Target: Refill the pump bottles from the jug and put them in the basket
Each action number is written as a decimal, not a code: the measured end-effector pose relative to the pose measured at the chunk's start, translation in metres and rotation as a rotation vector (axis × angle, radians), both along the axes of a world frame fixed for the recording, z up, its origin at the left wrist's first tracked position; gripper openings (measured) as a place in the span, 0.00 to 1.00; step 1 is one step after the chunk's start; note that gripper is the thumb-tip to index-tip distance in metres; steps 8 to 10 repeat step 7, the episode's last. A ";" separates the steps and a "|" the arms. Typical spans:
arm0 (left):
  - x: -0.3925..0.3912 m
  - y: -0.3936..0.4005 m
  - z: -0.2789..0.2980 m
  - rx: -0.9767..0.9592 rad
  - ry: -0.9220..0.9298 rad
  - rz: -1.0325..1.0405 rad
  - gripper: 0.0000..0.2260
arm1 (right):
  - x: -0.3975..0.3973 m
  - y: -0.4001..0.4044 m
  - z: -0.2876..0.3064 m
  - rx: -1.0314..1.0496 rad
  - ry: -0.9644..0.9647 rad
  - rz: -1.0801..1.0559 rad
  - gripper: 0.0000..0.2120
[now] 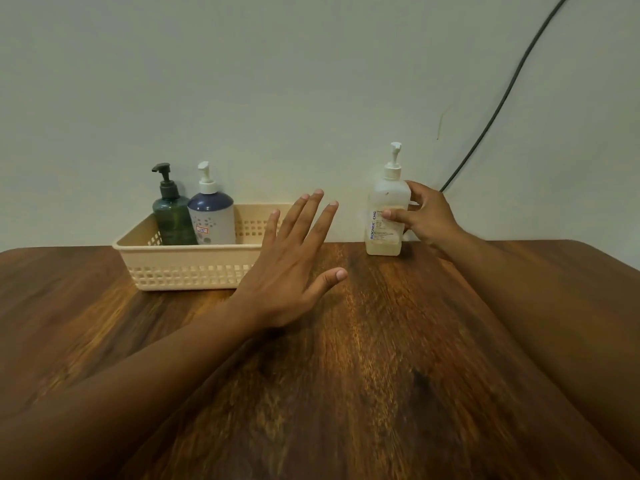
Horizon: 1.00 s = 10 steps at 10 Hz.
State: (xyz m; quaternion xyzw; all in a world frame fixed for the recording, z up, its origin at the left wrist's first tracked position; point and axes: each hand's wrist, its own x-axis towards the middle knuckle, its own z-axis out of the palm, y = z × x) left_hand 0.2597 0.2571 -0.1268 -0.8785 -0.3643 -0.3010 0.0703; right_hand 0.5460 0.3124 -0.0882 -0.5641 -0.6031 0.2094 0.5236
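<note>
Your right hand [427,214] with its grip wrapped round the translucent white pump bottle [386,216] standing on the wooden worktop [346,358], right of the cream slotted plastic basket [187,268], your left hand [291,271] spread wide in front of that basket

Clear bottle [386,213] upright beside basket [187,265]
</note>
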 end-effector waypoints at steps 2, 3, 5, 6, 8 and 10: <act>0.000 0.005 0.003 0.057 -0.001 -0.006 0.39 | 0.006 0.005 -0.004 0.028 -0.070 -0.011 0.27; 0.000 0.006 0.004 0.080 -0.001 -0.006 0.39 | 0.007 0.005 -0.004 0.024 -0.085 -0.008 0.28; -0.007 -0.003 0.009 0.082 0.012 0.013 0.38 | 0.003 0.002 0.007 -0.028 -0.126 -0.021 0.25; -0.014 -0.013 0.019 0.093 0.010 0.016 0.38 | -0.001 -0.007 0.017 -0.052 -0.151 -0.081 0.29; -0.021 -0.025 0.025 0.097 0.015 0.038 0.38 | -0.007 -0.020 0.019 -0.036 -0.175 -0.130 0.34; -0.021 -0.025 0.025 0.097 0.015 0.038 0.38 | -0.007 -0.020 0.019 -0.036 -0.175 -0.130 0.34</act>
